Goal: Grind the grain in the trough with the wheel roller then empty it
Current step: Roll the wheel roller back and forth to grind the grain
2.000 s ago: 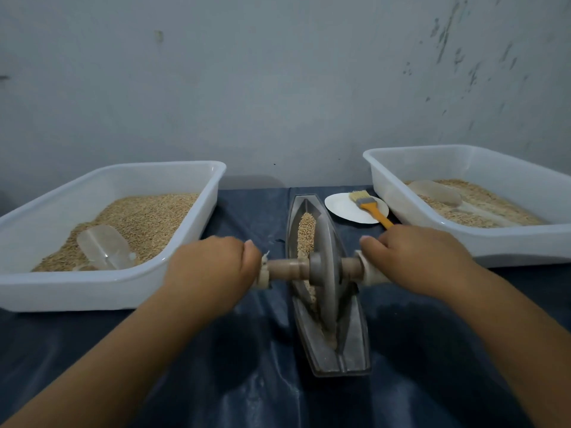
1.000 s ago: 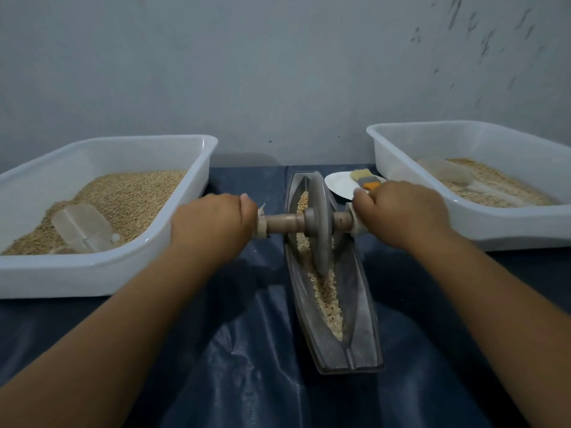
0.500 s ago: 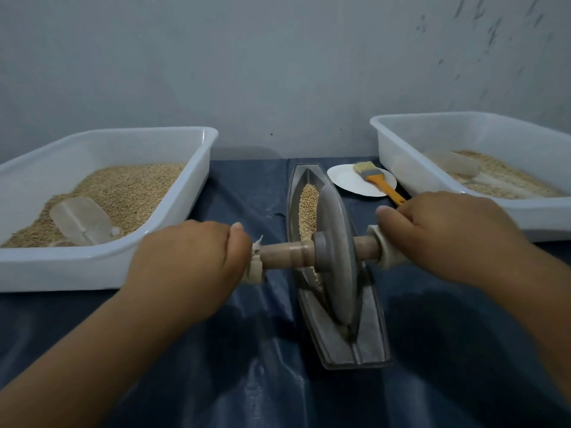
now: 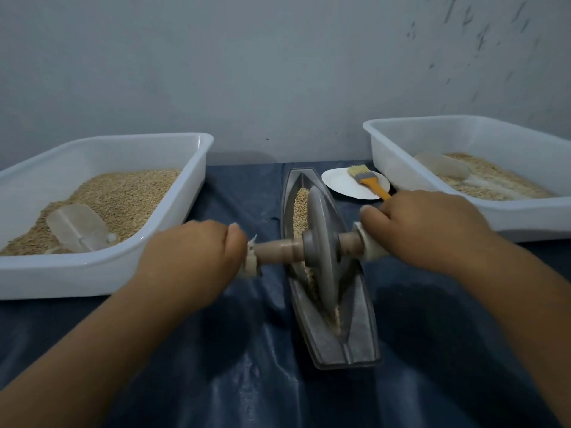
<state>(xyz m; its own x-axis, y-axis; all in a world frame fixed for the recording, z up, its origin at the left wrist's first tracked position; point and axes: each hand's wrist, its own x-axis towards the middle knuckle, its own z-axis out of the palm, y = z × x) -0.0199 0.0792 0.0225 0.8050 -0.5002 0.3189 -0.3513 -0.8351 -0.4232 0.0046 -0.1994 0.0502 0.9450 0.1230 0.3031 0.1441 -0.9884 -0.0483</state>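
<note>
Grey metal forms the wheel roller [image 4: 321, 251], a thin disc standing on edge in the trough [image 4: 332, 307], with a pale wooden axle running through its hub from 9 to 3 o'clock. Your left hand [image 4: 191, 261] has its fingers curled round the axle's left end, knuckles up, forearm coming in from 7 o'clock. Your right hand [image 4: 423, 230] grips the right end the same way, forearm coming from 4 o'clock. The axle tilts slightly, its right end higher.

The trough is a narrow, boat-shaped grey channel lying on the counter [image 4: 247, 381] along the 12-to-6 line, pointed at the far end, squared at the near end. Grain [image 4: 300, 211] lies heaped in its far half, at 12 o'clock from the disc, with a thin trail under the wheel.

At 9 o'clock a white plastic tub [image 4: 191, 186] holds more grain and a clear scoop [image 4: 77, 227]; its near corner is close to your left wrist. At 2 o'clock a second white tub [image 4: 401, 162] sits just beyond your right hand. Between it and the trough's tip a white plate [image 4: 343, 183] carries an orange-handled brush [image 4: 367, 180]. Dark blue glossy sheeting, wrinkled, covers the counter, with open room at 6 o'clock.
</note>
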